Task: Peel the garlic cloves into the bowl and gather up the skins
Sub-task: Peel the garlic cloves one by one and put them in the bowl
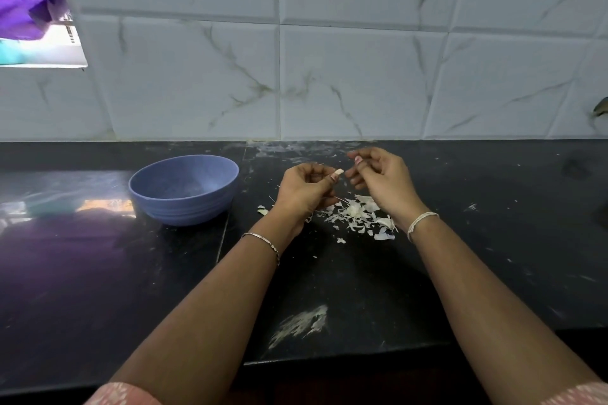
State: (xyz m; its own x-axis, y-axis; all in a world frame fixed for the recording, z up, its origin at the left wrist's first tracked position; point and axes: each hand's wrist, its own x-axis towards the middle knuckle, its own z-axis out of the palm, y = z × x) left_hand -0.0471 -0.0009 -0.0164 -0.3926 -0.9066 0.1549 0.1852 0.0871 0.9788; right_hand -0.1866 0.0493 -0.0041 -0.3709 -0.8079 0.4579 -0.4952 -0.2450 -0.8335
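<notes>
Pinching garlic clove point(339, 172) between left fingers point(333, 177), right fingers point(360, 162) curled just beside, grip unclear.

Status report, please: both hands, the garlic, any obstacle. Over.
Left hand pinches garlic clove. Right hand beside it, fingers curled. Skins lie loose on counter. Nothing between hands and bowl.

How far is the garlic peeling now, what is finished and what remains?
Done: some peeling, since loose skins lie scattered on the black counter. In hand: the left hand pinches a garlic clove, the right hand close beside it. Left: no cloves show in the visible part of the blue bowl, a pale lump, perhaps more garlic, sits among the skins, and they are not yet gathered.
</notes>
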